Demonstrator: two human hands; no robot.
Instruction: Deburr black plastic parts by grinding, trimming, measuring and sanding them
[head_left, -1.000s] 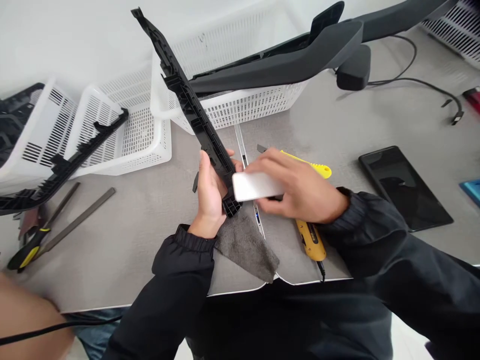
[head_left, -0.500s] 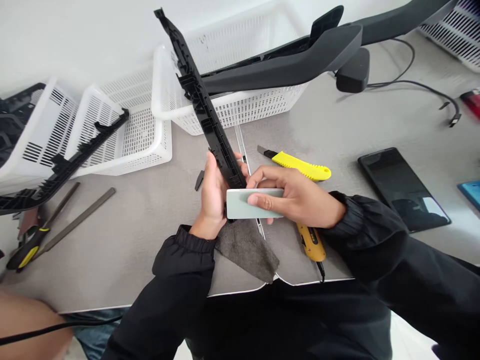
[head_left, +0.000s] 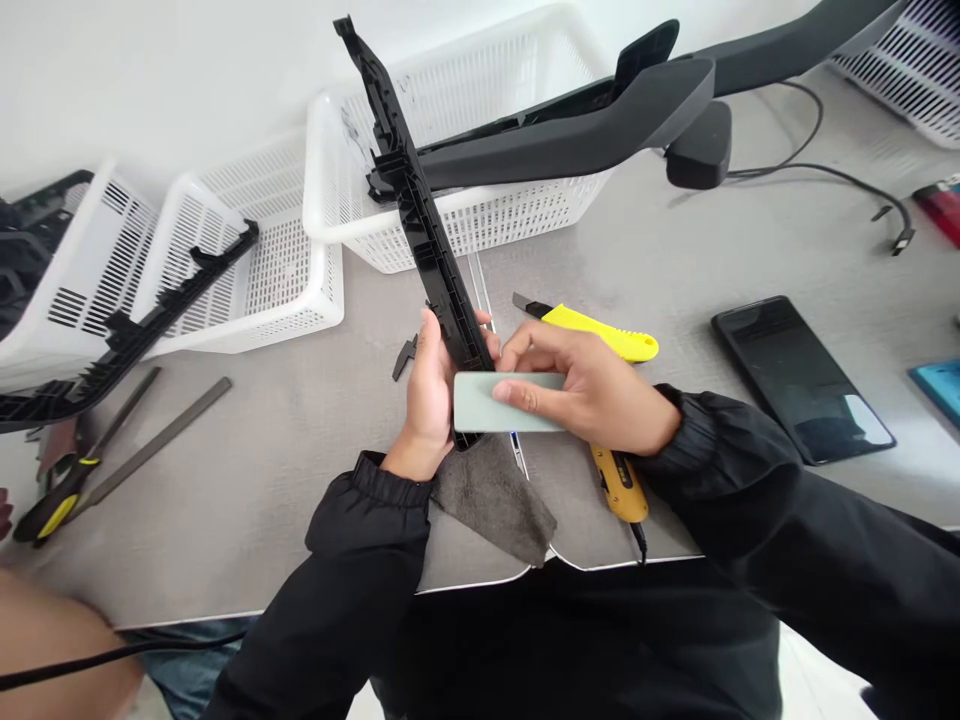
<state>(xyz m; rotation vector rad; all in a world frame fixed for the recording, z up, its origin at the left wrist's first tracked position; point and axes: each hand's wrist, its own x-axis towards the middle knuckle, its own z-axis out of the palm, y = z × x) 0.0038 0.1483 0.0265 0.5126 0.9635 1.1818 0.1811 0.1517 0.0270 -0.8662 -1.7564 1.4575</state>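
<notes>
My left hand (head_left: 433,395) is wrapped round the lower end of a long black plastic trim piece (head_left: 429,235), which slants up and away to the left over a white basket. In my right hand (head_left: 592,385) is a flat pale-green block (head_left: 491,402), perhaps a whetstone, pinched between thumb and fingers. The block lies across the lower end of the trim, hiding part of it. Under my hands are a dark grey cloth (head_left: 499,500) and part of a thin metal ruler-like strip (head_left: 480,280).
White baskets (head_left: 465,235) line the back, one bearing large dark-grey trim parts (head_left: 555,150). A yellow utility knife (head_left: 600,332), a yellow corded tool (head_left: 621,485) and a phone (head_left: 806,380) lie right. Files (head_left: 161,440) lie left, near another person's arm (head_left: 60,645).
The trim's upper end has swung slightly right. The green block has moved up a little against the trim, and my hands have hardly shifted.
</notes>
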